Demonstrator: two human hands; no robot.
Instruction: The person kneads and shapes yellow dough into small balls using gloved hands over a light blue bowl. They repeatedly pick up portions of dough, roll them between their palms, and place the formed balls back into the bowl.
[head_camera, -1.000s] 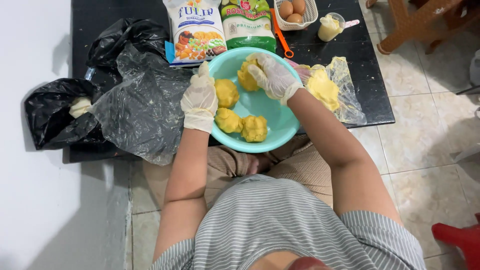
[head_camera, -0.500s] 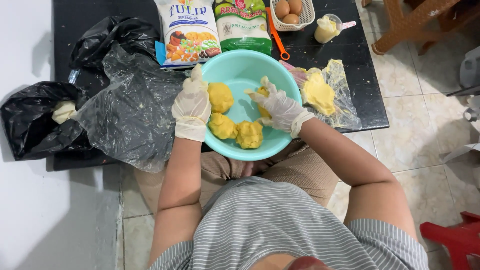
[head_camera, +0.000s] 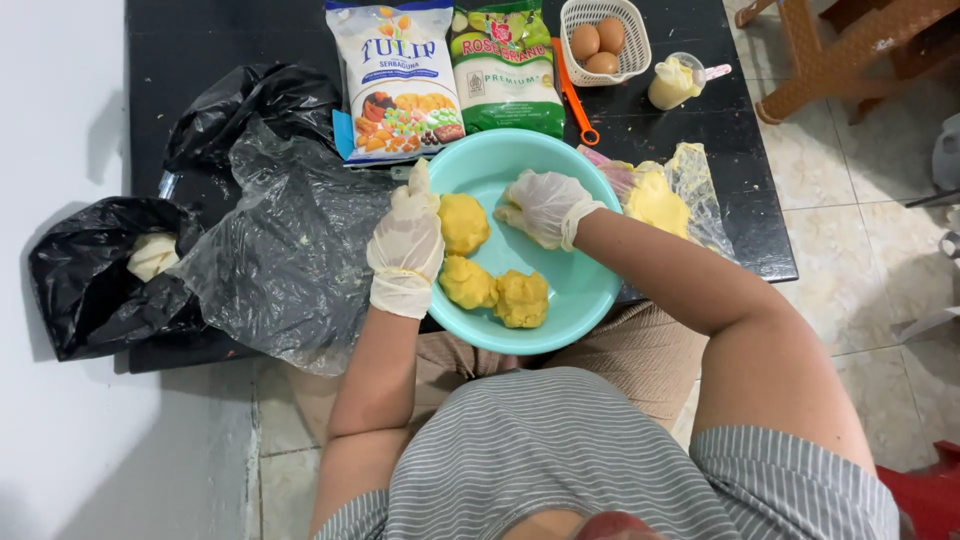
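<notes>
- Fingers of left hand: gloved, loosely extended, resting along the left rim of the turquoise bowl; gripping nothing visible.
- Fingers of right hand: gloved, curled slightly downward inside the bowl, just right of the upper dough lump; whether they pinch anything cannot be told.
- Dough lumps: three yellow pieces in the bowl. Upper dough lump beside the left hand; lower left dough lump and lower right dough lump touching each other near the front rim.
- Bowl: at the worktop's front edge, overhanging the lap.
- Worktop: black surface.
- Clear plastic sheet: crumpled, left of the bowl.
- Black bags: further left, one holding a pale lump.
- Two printed packets: behind the bowl, side by side.
- Basket with eggs: white, behind the packets on the right.
- Small cup: pale yellow contents, beside the basket.
- Yellow dough in plastic wrap: right of the bowl.
</notes>
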